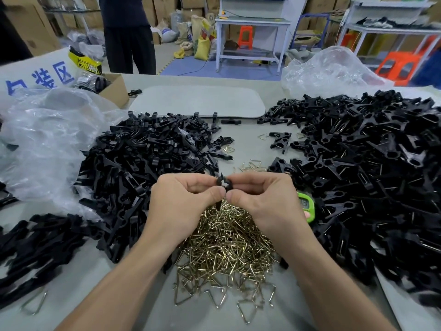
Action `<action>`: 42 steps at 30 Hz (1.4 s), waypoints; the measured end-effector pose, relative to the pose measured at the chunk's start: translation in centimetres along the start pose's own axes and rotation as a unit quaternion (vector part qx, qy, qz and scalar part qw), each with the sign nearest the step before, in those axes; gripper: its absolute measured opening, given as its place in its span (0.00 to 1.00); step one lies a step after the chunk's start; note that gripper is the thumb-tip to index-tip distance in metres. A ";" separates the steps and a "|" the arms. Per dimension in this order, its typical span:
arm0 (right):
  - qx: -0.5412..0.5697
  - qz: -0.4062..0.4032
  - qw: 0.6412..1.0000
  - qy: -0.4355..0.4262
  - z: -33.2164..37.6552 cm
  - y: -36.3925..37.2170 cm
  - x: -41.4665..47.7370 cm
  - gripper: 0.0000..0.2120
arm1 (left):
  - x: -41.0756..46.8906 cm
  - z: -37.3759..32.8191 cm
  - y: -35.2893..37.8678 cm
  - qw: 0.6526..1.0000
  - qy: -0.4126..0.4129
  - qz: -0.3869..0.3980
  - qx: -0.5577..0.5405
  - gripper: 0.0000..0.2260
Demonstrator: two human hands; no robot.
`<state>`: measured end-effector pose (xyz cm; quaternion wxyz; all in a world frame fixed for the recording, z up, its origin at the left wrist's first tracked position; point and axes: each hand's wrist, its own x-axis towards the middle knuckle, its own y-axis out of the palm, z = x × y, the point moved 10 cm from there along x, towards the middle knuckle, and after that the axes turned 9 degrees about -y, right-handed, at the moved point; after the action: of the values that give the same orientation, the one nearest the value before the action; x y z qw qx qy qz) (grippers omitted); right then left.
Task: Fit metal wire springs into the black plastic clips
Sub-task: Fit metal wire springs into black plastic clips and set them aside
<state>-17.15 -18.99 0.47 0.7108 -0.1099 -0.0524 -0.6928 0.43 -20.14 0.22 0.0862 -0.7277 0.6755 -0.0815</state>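
Both hands meet at the middle of the table over a heap of brass-coloured wire springs (224,244). My left hand (181,201) and my right hand (260,199) pinch one black plastic clip (223,185) between thumbs and forefingers; its round hinge end shows above the fingers and a leg points down. Whether a spring sits in it is hidden by the fingers. A pile of loose black clip halves (148,168) lies to the left. A large pile of assembled clips (362,173) lies to the right.
Crumpled clear plastic bags lie at the left (43,144) and back right (334,70). A grey pad (198,101) lies at the table's far side, a cardboard box (114,89) beside it. A green counter (306,204) sits by my right wrist. A person (126,34) stands beyond the table.
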 end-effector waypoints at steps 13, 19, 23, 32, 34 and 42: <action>-0.150 -0.027 0.986 -0.069 1.6 -0.1 -0.3 0.11 | -0.3 -0.8 0.5 0.999 0.043 0.022 0.025 0.23; -0.150 -0.039 0.984 -0.087 2.4 0.2 -0.6 0.15 | -0.6 -0.5 1.4 0.998 0.037 0.041 0.028 0.18; -0.138 -0.045 0.989 -0.016 1.2 -0.6 -0.3 0.28 | -1.2 -1.6 1.5 0.989 0.098 0.053 0.096 0.24; 0.019 0.087 0.991 0.100 -1.0 -0.6 0.0 0.44 | -2.1 -3.5 1.9 0.973 0.167 0.067 0.148 0.26; 0.043 0.095 0.990 0.096 -0.8 -0.6 0.0 0.41 | -2.0 -3.6 1.4 0.974 0.170 0.051 0.138 0.24; -0.006 0.075 0.995 0.069 -0.6 -0.9 0.2 0.19 | -2.3 -3.4 1.4 0.981 0.165 0.058 0.079 0.34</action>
<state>-18.09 -19.33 0.05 0.7620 -0.0703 0.0092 -0.6436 -1.89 -18.04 3.17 0.0354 -0.6544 0.7132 -0.2489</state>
